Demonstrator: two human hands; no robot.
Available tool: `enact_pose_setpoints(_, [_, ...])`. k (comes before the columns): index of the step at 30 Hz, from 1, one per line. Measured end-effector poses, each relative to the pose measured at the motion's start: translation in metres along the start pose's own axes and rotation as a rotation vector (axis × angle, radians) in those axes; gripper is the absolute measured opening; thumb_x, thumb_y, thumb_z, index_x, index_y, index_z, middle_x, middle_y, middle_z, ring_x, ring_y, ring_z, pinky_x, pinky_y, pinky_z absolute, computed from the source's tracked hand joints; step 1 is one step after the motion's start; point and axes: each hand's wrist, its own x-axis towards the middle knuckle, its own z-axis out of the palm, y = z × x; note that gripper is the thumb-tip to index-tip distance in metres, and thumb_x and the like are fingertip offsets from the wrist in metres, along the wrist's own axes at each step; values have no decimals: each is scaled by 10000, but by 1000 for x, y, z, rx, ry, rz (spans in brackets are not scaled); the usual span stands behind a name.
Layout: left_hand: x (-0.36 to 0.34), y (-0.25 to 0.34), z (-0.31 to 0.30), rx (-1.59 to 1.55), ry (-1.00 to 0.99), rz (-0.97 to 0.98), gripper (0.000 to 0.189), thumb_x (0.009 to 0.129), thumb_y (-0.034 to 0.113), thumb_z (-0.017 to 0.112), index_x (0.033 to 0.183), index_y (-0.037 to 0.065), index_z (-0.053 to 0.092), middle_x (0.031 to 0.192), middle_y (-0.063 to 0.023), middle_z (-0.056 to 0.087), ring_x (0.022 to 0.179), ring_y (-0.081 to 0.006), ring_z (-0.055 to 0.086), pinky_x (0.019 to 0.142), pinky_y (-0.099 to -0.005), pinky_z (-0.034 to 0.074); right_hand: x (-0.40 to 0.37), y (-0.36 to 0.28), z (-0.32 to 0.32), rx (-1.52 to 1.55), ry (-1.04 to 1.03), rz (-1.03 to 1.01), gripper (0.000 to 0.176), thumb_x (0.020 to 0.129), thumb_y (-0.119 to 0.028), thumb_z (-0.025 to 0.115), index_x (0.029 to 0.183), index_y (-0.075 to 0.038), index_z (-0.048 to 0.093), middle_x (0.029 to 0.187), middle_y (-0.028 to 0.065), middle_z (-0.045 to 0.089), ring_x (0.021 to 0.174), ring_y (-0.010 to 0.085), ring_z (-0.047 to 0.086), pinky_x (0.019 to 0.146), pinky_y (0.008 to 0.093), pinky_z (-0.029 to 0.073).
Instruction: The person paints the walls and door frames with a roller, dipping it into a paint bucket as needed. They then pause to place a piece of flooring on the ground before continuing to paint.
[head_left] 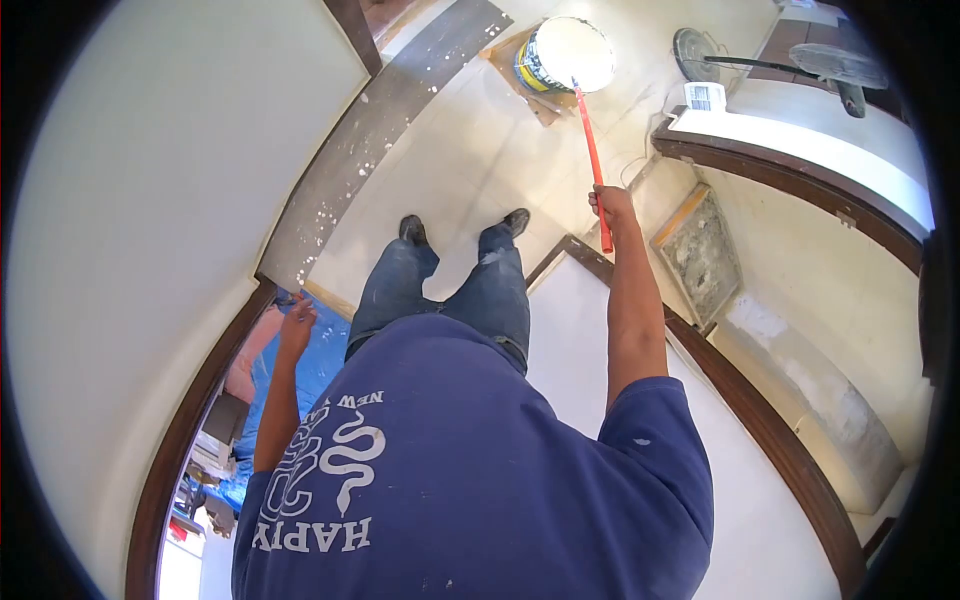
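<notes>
My right hand point(613, 204) is wrapped round the lower part of a red pole point(591, 140), whose butt end sticks out below the fist. The far end of the pole reaches the whitish paint point(570, 50) in a round bucket point(529, 66); any tool head there is hard to make out. Cardboard point(541, 108) lies under the bucket on the floor. On the other side, my left hand point(299, 318) hangs by the dark door frame point(262, 296), its fingers loosely apart, with nothing visible in them.
Paint spots dot a grey strip point(340, 190) along the left wall. Blue sheeting point(330, 327) shows through the left doorway. A fan point(838, 65) stands at the far right, near a white box point(704, 97). A rough grey panel point(703, 250) is to my right.
</notes>
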Motion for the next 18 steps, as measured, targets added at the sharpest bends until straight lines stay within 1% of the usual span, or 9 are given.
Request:
enact_pose_setpoints(4, [15,5,-11,-168,59,77,416,941,186,589,1290,-40,571,1130,-164,670,971,-206,648,840,-317,514,0,-10,-6,-32,11,-7,157,978,-116,564,979,37,595,768,70,609,573,130,557,470,253,452])
enact_pose_setpoints(6, [13,26,-13,-189,65,97,413,949,191,582,1295,-34,570,1126,-150,668,965,-195,644,833,-312,512,1,-5,-12,-23,14,-4,156,970,-124,576,997,27,604,777,67,612,590,126,564,485,250,462])
enact_pose_setpoints(9, [21,67,-8,-103,-44,42,420,950,207,584,1300,-25,570,1116,-144,671,967,-195,646,831,-314,509,7,6,-23,35,-45,-35,163,967,-130,582,1002,27,606,788,69,616,612,127,573,500,254,472])
enact_pose_setpoints(12, [33,137,5,133,-94,64,428,948,226,587,1302,-15,572,1082,-133,681,942,-191,646,830,-321,506,3,5,-24,31,-32,-29,183,967,-138,581,1015,37,596,796,74,620,627,128,580,509,258,478])
enact_pose_setpoints(15, [62,159,22,129,-30,219,444,936,254,600,1294,-8,581,1026,-121,691,920,-193,648,834,-319,502,-3,8,-31,17,-14,-33,187,952,-124,597,1019,50,586,785,78,620,610,128,579,504,262,479])
enact_pose_setpoints(18, [71,169,45,31,-13,185,448,927,269,604,1279,-8,594,990,-119,694,904,-199,648,842,-323,497,5,7,-45,-20,-12,-48,194,938,-122,609,1000,60,581,773,80,624,593,137,588,485,262,474])
